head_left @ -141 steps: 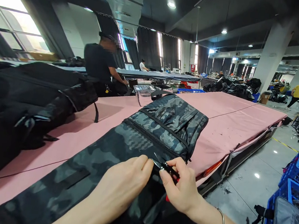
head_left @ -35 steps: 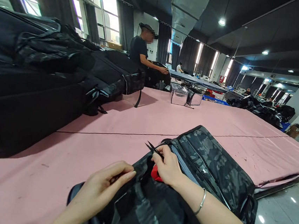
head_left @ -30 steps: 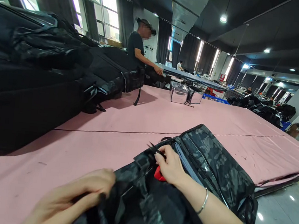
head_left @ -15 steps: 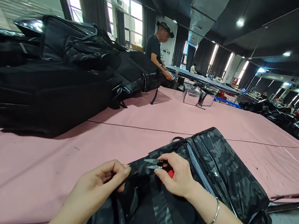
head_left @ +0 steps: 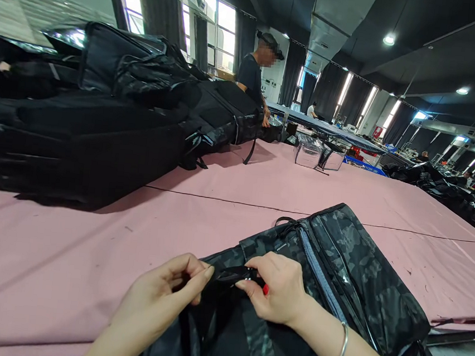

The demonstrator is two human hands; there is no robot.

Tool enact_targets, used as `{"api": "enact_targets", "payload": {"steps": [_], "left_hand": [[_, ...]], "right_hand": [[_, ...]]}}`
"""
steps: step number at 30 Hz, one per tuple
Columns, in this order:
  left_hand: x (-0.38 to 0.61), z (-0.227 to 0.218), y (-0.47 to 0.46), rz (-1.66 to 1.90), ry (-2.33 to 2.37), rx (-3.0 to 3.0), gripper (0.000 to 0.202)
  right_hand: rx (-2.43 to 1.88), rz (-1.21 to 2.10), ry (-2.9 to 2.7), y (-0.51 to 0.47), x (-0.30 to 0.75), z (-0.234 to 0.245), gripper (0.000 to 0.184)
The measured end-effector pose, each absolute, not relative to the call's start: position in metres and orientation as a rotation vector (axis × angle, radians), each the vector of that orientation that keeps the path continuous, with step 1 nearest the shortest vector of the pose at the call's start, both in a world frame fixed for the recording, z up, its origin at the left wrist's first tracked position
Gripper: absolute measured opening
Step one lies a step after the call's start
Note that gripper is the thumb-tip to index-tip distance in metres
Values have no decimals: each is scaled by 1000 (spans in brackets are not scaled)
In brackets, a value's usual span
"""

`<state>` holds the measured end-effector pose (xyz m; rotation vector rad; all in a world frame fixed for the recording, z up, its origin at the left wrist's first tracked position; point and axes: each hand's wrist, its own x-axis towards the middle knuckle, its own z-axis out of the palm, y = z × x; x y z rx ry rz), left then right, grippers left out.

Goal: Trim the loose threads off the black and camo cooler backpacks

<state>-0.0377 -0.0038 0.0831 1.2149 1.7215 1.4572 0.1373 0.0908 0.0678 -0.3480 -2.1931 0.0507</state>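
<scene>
The left hand [head_left: 163,291] pinches the edge of the camouflage bag [head_left: 364,280] lying on the pink-covered table [head_left: 85,275], while the right hand [head_left: 277,288] is clamped on dark snips [head_left: 233,275], blades pointing toward the left fingertips.

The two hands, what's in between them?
The head view shows the snips, held by the right hand, pointing toward the left hand, with the bag around them.

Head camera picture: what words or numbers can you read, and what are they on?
None can be read.
Camouflage bag: no readable lettering.
Blue plastic crate: pale marks, too small to read.
Red panel at the back: too small to read.
</scene>
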Motion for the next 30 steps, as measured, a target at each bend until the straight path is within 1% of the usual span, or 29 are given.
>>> {"api": "enact_targets", "payload": {"steps": [15, 23, 27, 30], "left_hand": [[-36, 84, -3, 1485, 1750, 1252, 40], [-36, 82, -2, 1463, 1760, 1286, 42], [-34, 86, -3, 1443, 1726, 1263, 45], [-34, 90, -5, 1401, 1684, 1243, 47]], "right_hand": [[-362, -2, -2154, 88, 137, 72, 43], [-391, 31, -2188, 89, 138, 70, 42], [-412, 107, -2176, 88, 137, 68, 42], [-441, 286, -2136, 85, 135, 67, 36]]}}
